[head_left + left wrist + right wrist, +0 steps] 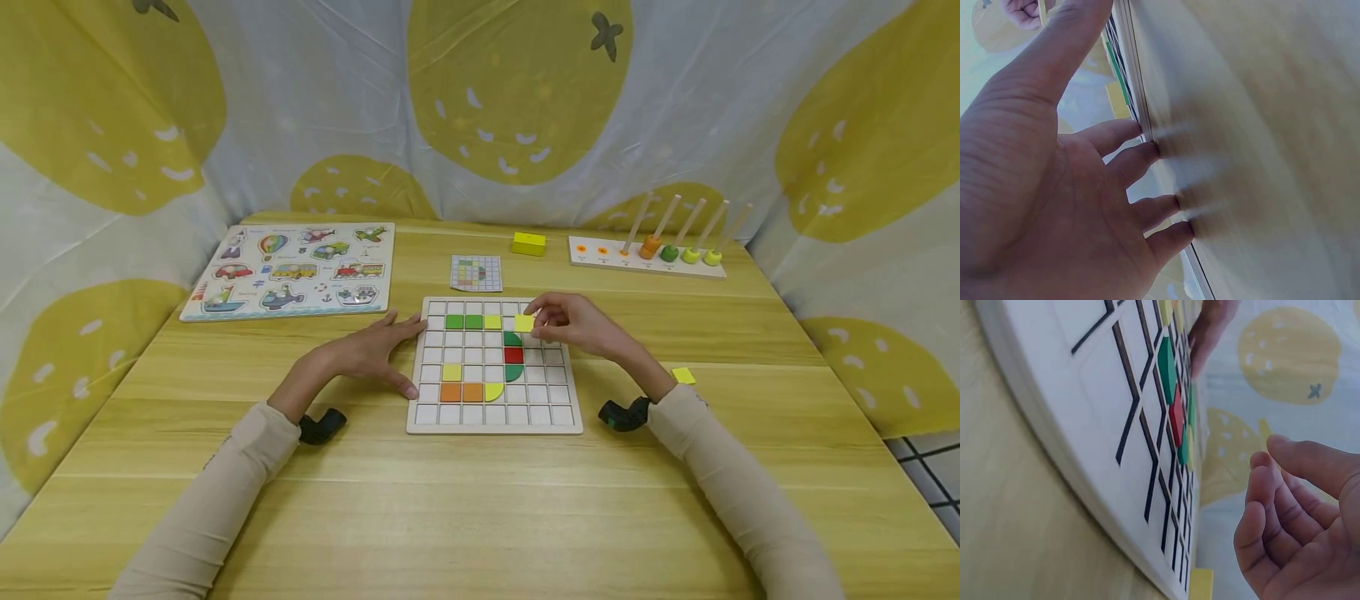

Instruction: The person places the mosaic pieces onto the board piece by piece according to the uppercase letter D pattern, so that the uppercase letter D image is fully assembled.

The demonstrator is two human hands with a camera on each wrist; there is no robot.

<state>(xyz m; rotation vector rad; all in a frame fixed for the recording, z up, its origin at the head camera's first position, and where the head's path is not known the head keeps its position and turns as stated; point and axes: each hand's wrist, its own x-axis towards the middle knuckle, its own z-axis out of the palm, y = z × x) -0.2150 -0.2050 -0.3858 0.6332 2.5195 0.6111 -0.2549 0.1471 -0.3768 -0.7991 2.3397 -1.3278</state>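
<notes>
My right hand (573, 323) pinches a yellow square tile (524, 322) between thumb and fingertips, over the upper right of a white grid board (551, 417). In the right wrist view the tile (1264, 429) stands edge-on, raised off the board. My left hand (360, 354) spreads along the board's left side, fingertips and thumb touching its edge. On the board lie two green squares (454, 322), yellow squares (492, 322), a red square (513, 355) between two green quarter-rounds (513, 373), two orange squares (451, 392) and a yellow quarter-round (493, 392).
Behind the board lies a small pattern card (476, 273), with a yellow block (528, 243) beyond it. A vehicle puzzle (292, 271) is at back left, a peg stand (637, 260) at back right. A loose yellow tile (683, 376) lies near my right wrist.
</notes>
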